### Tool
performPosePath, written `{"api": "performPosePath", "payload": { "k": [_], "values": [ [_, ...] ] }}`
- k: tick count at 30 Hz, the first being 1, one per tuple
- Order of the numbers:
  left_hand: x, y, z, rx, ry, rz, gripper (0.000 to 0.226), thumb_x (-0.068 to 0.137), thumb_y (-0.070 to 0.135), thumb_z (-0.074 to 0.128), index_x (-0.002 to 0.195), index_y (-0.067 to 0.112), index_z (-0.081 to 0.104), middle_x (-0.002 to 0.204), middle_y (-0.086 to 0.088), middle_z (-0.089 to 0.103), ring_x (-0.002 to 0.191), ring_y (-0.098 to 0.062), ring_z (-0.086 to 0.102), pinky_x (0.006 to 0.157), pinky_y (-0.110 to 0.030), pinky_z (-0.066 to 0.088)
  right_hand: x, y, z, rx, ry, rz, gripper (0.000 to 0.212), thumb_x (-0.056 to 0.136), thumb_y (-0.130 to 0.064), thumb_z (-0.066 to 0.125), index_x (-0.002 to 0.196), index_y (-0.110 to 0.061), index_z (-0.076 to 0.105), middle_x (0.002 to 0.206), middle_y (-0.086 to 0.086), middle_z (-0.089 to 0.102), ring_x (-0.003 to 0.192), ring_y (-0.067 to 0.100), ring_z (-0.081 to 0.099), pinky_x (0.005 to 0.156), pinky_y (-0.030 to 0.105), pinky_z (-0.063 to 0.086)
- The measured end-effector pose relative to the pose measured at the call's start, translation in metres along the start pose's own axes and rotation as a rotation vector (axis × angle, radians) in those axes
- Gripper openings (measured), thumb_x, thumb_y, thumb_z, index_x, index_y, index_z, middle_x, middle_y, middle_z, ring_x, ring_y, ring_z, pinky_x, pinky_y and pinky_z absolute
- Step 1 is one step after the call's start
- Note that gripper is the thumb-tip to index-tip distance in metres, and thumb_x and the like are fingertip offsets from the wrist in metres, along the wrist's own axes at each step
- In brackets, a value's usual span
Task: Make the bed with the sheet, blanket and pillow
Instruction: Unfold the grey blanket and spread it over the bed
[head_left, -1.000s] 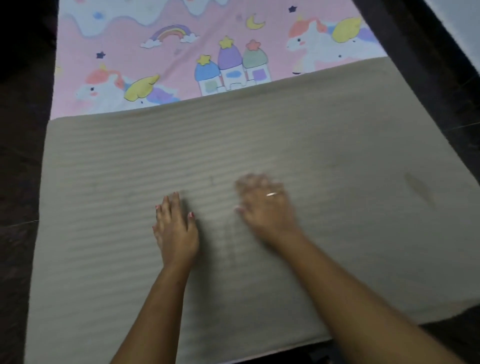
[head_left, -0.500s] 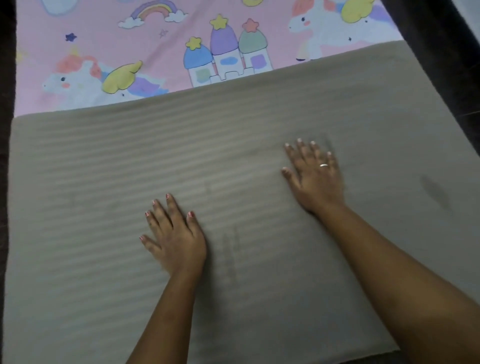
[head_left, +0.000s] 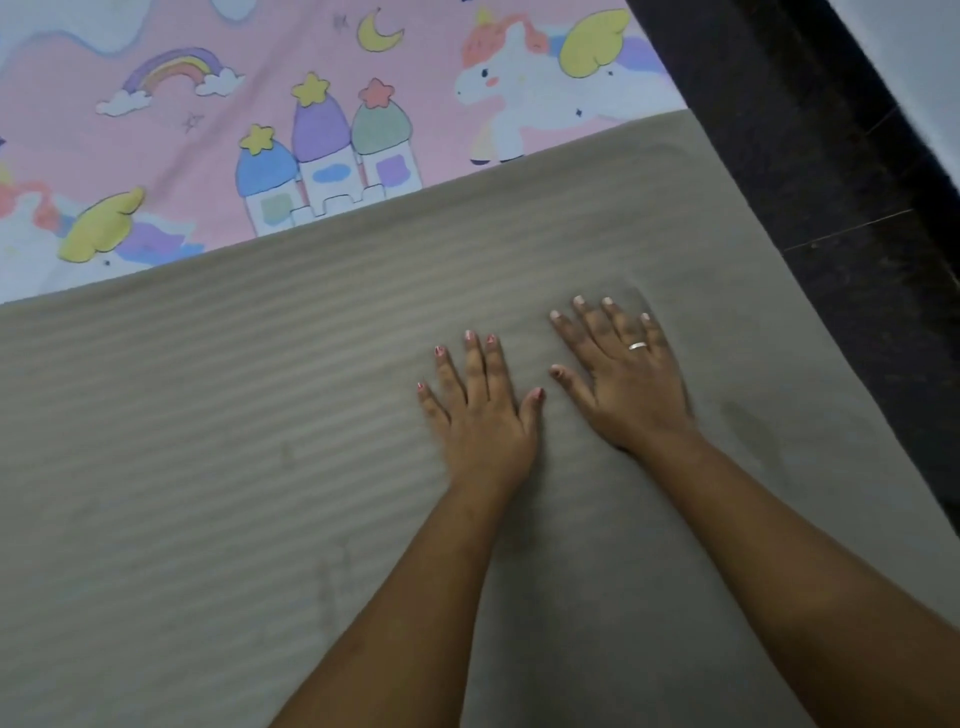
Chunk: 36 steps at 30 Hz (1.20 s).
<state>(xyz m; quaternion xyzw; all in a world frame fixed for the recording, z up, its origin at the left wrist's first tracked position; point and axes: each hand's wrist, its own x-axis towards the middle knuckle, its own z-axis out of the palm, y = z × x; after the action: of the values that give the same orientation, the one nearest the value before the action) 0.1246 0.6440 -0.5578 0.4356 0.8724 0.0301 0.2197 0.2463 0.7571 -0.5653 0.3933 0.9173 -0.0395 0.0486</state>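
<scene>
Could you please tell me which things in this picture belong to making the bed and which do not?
Part of the job: blanket, sheet, left hand, right hand, both flat on the blanket.
Not part of it: floor, ring.

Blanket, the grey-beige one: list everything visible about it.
The blanket is grey-beige, soft-looking fabric with faint ribbed stripes, spread flat over the near part of the bed. Its far edge runs slanted across the view, covering the lower part of the pink unicorn sheet; its right edge borders the dark floor. A darker smudge sits near that edge. The left hand and right hand lie flat on it side by side, fingers straight, with a slight ripple ahead of the right one.
</scene>
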Motion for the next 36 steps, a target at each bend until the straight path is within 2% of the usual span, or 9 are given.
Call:
{"api": "performPosePath", "payload": {
  "k": [4,10,13,16,20,23,25,28,36],
  "values": [
    [0.021,0.026,0.0,0.028,-0.025,0.01,0.087,0.082,0.073,0.005,0.149,0.022,-0.017,0.156,0.0,-0.023,0.142,-0.03,-0.024,0.11,-0.056,-0.014,0.007,0.083,-0.013,-0.058,0.026,0.137,0.062,0.093,-0.058,0.022,0.149,-0.033,0.026,0.155,0.001,0.03,0.142,0.029,0.027,0.113,0.049,0.017],
    [0.043,0.046,-0.006,0.06,-0.046,0.025,0.095,0.084,0.074,0.025,0.148,0.019,-0.019,0.156,-0.001,-0.025,0.141,-0.032,-0.025,0.111,-0.056,-0.011,0.03,0.16,-0.031,0.242,0.01,0.76,0.061,0.097,-0.051,0.025,0.147,-0.017,0.035,0.154,0.01,0.03,0.142,0.034,0.023,0.114,0.056,0.016],
    [0.061,0.063,-0.006,0.06,-0.063,0.018,0.1,0.08,0.077,0.026,0.148,0.019,-0.02,0.155,-0.001,-0.026,0.141,-0.033,-0.026,0.111,-0.057,-0.011,0.066,0.113,-0.036,0.183,0.139,0.412,0.06,0.096,-0.045,0.024,0.146,-0.014,0.034,0.154,0.011,0.029,0.143,0.032,0.024,0.114,0.053,0.016],
    [0.077,0.075,-0.008,0.07,-0.094,0.027,0.102,0.079,0.078,0.027,0.148,0.018,-0.02,0.155,0.0,-0.027,0.14,-0.031,-0.027,0.109,-0.059,-0.012,0.105,0.04,-0.035,0.113,0.036,-0.09,0.055,0.096,-0.049,0.023,0.148,-0.03,0.031,0.157,0.0,0.025,0.145,0.023,0.02,0.115,0.047,0.011],
    [0.081,0.075,-0.007,0.066,-0.1,0.029,0.102,0.079,0.078,0.027,0.147,0.02,-0.021,0.155,0.002,-0.028,0.141,-0.029,-0.028,0.109,-0.059,-0.013,0.138,0.043,-0.025,0.047,-0.029,-0.176,0.053,0.099,-0.051,0.025,0.15,-0.039,0.017,0.16,-0.009,0.013,0.148,0.018,0.009,0.116,0.046,0.002],
    [0.081,0.076,-0.007,0.058,-0.089,0.022,0.101,0.078,0.079,0.028,0.147,0.023,-0.021,0.155,0.004,-0.026,0.141,-0.028,-0.026,0.109,-0.058,-0.013,0.156,0.096,-0.027,0.051,0.039,-0.019,0.058,0.097,-0.056,0.025,0.151,-0.039,0.013,0.16,-0.009,0.01,0.148,0.022,0.007,0.116,0.05,0.004],
    [0.082,0.077,-0.008,0.057,-0.095,0.02,0.101,0.078,0.079,0.028,0.147,0.024,-0.022,0.155,0.004,-0.026,0.141,-0.028,-0.026,0.109,-0.058,-0.013,0.164,0.128,-0.033,0.176,0.024,0.221,0.058,0.096,-0.058,0.024,0.15,-0.041,0.01,0.16,-0.01,0.01,0.146,0.028,0.012,0.113,0.055,0.011],
    [0.083,0.077,-0.011,0.063,-0.12,0.019,0.101,0.079,0.079,0.028,0.146,0.024,-0.023,0.155,0.004,-0.027,0.141,-0.028,-0.027,0.109,-0.058,-0.014,0.161,0.156,-0.042,0.425,-0.073,0.603,0.058,0.096,-0.059,0.022,0.148,-0.033,0.025,0.151,0.006,0.035,0.135,0.035,0.035,0.107,0.051,0.028],
    [0.067,0.112,-0.009,-0.018,-0.063,0.084,0.078,0.09,0.066,0.025,0.149,0.031,-0.012,0.157,0.0,-0.019,0.143,-0.03,-0.022,0.109,-0.059,-0.012,0.034,0.139,-0.039,0.33,0.065,0.732,0.049,0.102,-0.045,0.021,0.12,-0.01,0.051,0.118,0.022,0.06,0.107,0.042,0.057,0.086,0.043,0.041]
  ]
}}
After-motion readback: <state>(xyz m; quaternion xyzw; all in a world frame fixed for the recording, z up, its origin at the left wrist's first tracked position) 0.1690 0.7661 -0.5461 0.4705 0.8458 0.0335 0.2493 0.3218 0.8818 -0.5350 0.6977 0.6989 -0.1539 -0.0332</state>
